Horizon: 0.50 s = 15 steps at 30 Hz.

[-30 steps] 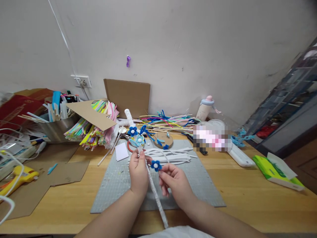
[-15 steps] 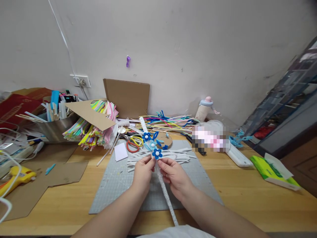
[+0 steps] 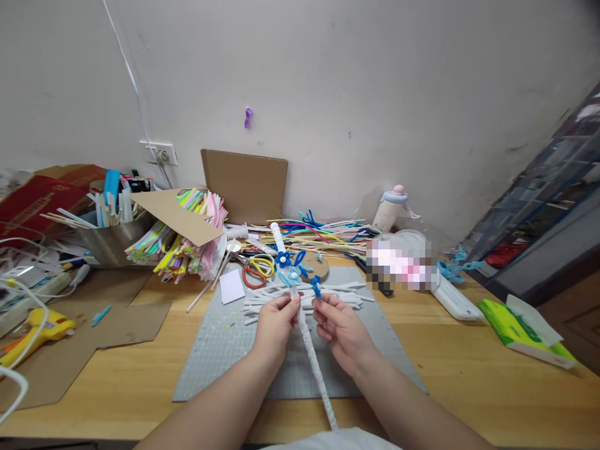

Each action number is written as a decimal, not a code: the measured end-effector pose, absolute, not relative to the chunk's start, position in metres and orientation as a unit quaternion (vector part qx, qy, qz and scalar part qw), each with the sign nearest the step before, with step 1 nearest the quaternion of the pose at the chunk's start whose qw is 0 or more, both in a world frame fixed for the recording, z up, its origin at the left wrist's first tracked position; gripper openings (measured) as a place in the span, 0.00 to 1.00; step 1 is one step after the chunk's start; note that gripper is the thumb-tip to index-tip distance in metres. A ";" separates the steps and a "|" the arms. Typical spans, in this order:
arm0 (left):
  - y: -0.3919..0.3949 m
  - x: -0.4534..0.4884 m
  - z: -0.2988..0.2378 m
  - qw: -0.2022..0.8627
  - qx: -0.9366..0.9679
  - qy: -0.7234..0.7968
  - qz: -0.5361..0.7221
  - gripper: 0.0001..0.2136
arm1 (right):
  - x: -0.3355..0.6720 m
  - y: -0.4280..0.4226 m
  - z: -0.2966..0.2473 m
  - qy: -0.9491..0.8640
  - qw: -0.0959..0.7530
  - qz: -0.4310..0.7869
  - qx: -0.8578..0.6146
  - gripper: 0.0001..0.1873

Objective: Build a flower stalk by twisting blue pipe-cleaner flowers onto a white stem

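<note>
My left hand [image 3: 275, 326] pinches a long white wrapped stick [image 3: 313, 362] that runs from my lap up past both hands. Near the stick's far end sit a dark blue flower [image 3: 282, 258] and a light blue flower [image 3: 293, 275], both made of pipe cleaner. My right hand [image 3: 341, 329] is closed on a small dark blue pipe-cleaner flower [image 3: 316, 285], held just to the right of the stick. Both hands hover over a grey cutting mat [image 3: 225, 350], in front of a heap of white pipe cleaners [image 3: 337, 294].
On the wooden table lie coloured pipe cleaners [image 3: 187, 244], scissors [image 3: 255, 269], a cardboard disc [image 3: 321, 265], a metal tub of tools [image 3: 112, 240], a yellow glue gun [image 3: 37, 328], a bottle [image 3: 389, 209] and a green packet [image 3: 525, 328]. Cardboard sheets [image 3: 244, 184] lean on the wall.
The small dark blue flower has moved off the stick to its right, held in my right hand. My hands have shifted slightly right and the view has drifted with them.
</note>
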<state>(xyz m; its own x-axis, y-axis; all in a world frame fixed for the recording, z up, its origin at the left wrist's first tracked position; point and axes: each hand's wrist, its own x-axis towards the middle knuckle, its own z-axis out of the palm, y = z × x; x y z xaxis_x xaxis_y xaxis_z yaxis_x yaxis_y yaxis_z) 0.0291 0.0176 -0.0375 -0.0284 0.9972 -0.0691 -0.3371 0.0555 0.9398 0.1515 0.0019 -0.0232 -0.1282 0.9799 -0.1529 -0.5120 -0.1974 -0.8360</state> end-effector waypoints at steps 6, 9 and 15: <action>0.020 0.026 -0.037 0.597 0.380 0.428 0.562 0.10 | 0.152 0.001 -0.023 -0.361 0.513 0.689 -0.362 0.13; 0.019 0.029 -0.038 0.583 0.397 0.444 0.553 0.08 | 0.143 -0.001 -0.028 -0.372 0.507 0.664 -0.405 0.14; 0.016 0.034 -0.040 0.598 0.386 0.450 0.540 0.06 | 0.136 -0.002 -0.029 -0.356 0.522 0.628 -0.455 0.15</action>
<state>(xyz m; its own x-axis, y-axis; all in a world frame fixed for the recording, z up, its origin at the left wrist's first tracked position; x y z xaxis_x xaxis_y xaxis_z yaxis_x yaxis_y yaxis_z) 0.0343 0.0163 -0.0401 0.0122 0.9926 -0.1210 -0.2992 0.1191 0.9467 0.1360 -0.0023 -0.0292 -0.0424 0.9789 -0.1997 -0.3315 -0.2023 -0.9215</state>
